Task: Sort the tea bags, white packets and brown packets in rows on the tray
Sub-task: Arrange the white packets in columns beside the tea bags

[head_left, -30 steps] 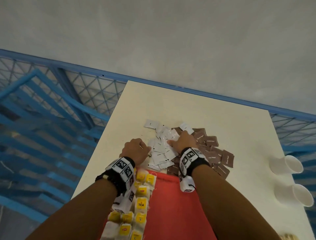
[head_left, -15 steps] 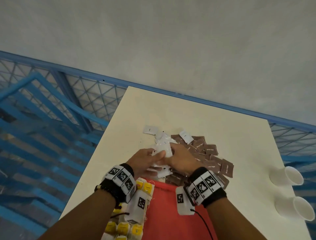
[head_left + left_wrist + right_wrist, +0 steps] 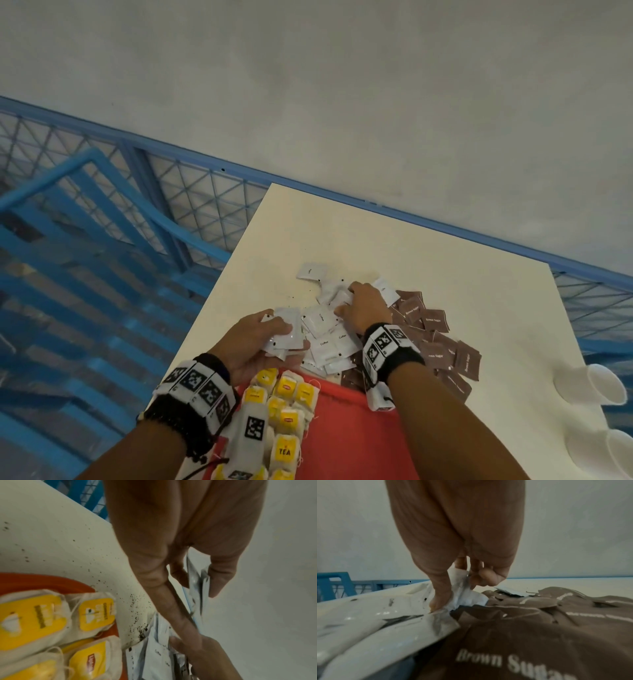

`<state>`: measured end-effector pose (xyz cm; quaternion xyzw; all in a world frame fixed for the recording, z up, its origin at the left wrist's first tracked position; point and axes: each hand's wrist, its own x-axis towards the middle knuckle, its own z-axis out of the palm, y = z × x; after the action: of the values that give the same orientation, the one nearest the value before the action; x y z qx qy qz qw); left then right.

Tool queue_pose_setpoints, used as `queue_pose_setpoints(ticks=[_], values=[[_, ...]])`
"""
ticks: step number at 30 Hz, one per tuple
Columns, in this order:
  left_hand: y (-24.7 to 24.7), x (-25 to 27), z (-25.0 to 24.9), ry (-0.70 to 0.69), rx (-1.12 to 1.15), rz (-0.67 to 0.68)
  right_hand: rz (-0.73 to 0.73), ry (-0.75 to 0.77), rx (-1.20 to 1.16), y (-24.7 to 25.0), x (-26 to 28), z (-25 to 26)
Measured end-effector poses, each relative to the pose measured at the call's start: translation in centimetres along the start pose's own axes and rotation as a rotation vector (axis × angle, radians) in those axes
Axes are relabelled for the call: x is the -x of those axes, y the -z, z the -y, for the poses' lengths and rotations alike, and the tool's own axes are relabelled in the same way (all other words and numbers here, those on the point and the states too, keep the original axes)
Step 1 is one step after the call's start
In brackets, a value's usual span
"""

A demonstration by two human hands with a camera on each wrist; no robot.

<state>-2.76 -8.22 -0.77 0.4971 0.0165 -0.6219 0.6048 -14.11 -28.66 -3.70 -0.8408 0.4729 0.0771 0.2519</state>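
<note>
Beyond the red plastic tray (image 3: 346,431), my left hand (image 3: 255,337) grips stacked glossy white paper packets (image 3: 286,330); my right hand (image 3: 366,308) pinches another; I'd square edges first.

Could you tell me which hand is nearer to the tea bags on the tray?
Left. The left hand holds white packets just beyond the tea bags; the right hand reaches farther into the pile.
</note>
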Motion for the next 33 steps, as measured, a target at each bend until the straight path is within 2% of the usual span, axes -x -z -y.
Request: queue_pose_setpoints(ticks=[2,5,10,12,14,17,19,21,24,29,33], values=[[0.0,0.1,-0.2,0.001,0.078,0.040,-0.021,-0.018,-0.109,0.5,0.2,-0.7],[-0.2,0.1,-0.4,0.010,0.079,0.077,-0.036,-0.082,-0.333,2.4,1.1,-2.1],[-0.7,-0.1,-0.3,-0.042,0.005,-0.001,-0.027,-0.157,-0.674,5.4,3.9,-4.2],[-1.1,-0.3,0.1,-0.051,-0.080,-0.024,0.054,-0.180,-0.906,6.2,6.0,-4.2],[-2.0,-0.2,0.5,-0.046,-0.149,-0.026,0.193,-0.184,-1.067,6.5,8.4,-4.1],[-4.0,0.1,1.1,-0.044,-0.231,-0.009,0.343,-0.127,-0.947,5.7,10.9,-4.3],[-5.2,0.4,1.4,-0.005,-0.284,0.092,0.448,-0.083,-0.896,4.9,12.4,-4.1],[-6.3,1.3,1.8,0.039,-0.368,0.198,0.493,-0.039,-0.850,4.7,14.1,-3.2],[-6.7,2.3,2.9,0.033,-0.409,0.190,0.470,-0.010,-0.805,4.7,16.6,-2.4],[-4.7,4.6,4.4,0.049,-0.282,0.140,0.387,0.107,-0.691,5.0,21.1,-2.4],[-4.1,7.9,6.8,0.028,-0.300,0.168,0.387,0.394,-0.442,4.3,24.9,-0.6]])
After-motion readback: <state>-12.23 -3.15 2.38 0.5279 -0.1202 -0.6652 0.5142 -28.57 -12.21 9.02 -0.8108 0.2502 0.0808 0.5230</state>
